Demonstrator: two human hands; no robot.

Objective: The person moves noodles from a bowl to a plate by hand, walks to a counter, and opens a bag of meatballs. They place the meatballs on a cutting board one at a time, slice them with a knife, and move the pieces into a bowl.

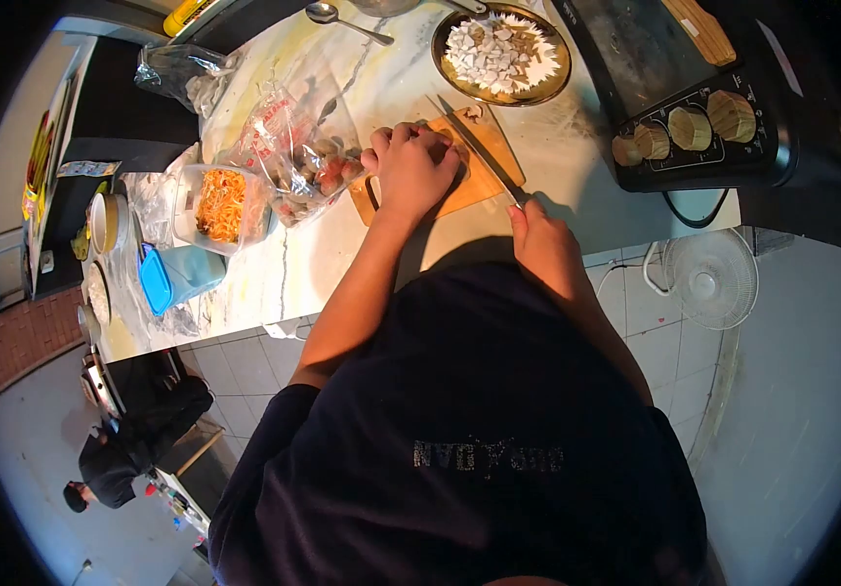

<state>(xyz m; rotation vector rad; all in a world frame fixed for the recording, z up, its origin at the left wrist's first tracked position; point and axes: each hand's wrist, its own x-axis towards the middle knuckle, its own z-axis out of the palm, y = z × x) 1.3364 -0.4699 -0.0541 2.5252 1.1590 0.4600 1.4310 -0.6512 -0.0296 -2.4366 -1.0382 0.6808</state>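
Note:
A wooden cutting board (489, 142) lies on the marble-patterned counter. My left hand (412, 168) rests over its middle with the fingers curled down; whatever they press on is hidden under them. My right hand (545, 239) grips the handle of a knife (484, 151), whose blade slants across the board's right part. A small pale and brown piece (474, 112) sits at the board's far edge. Beside my left hand lies a clear plastic bag (288, 137) with several round brownish items in it. Behind the board stands a plate (450, 78) heaped with chopped white and brown pieces.
At left are a tub of orange shreds (220, 207), a blue-lidded container (181, 276) and bowls (105, 223). A spoon (347, 21) lies at the back. A black appliance with wooden knobs (689, 127) stands right; a fan (708, 278) is below. Another person (127, 454) is lower left.

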